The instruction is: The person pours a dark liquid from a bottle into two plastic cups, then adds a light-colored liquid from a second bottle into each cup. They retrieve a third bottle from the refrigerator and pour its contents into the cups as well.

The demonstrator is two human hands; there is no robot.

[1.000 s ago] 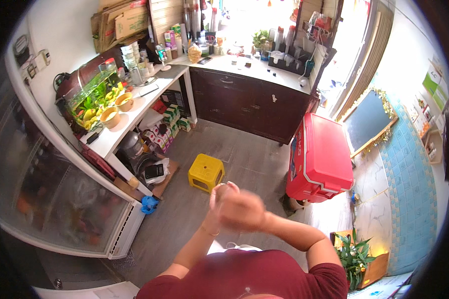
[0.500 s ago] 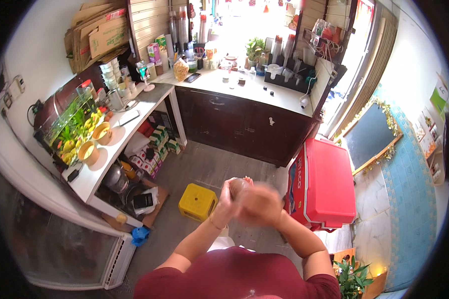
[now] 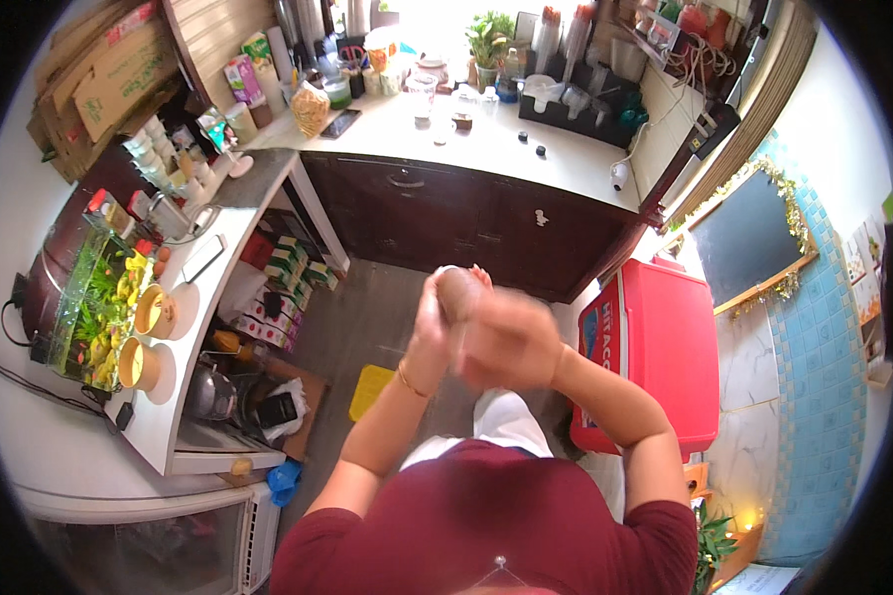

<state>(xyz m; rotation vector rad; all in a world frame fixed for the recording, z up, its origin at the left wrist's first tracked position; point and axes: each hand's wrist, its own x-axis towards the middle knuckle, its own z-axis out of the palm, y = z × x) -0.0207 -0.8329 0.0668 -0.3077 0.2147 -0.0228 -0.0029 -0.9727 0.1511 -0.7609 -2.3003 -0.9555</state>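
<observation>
The person's hands are near the middle of the frame. The left hand (image 3: 430,322) is wrapped around a brown, rounded thing (image 3: 457,289), whose top pokes up between the hands. The right hand (image 3: 514,342) is right beside it but very blurry, so one cannot tell if it is gripping the thing or just touching it.

A moment ago, the hands were lower in the frame. Now they are higher, and the white counter (image 3: 575,171) at the top looks bigger and closer. The yellow stool (image 3: 369,391), left of the middle, was easy to see before; now the left arm hides part of it. The brown thing is still at the hands, so the hand work seems to be going on.
</observation>
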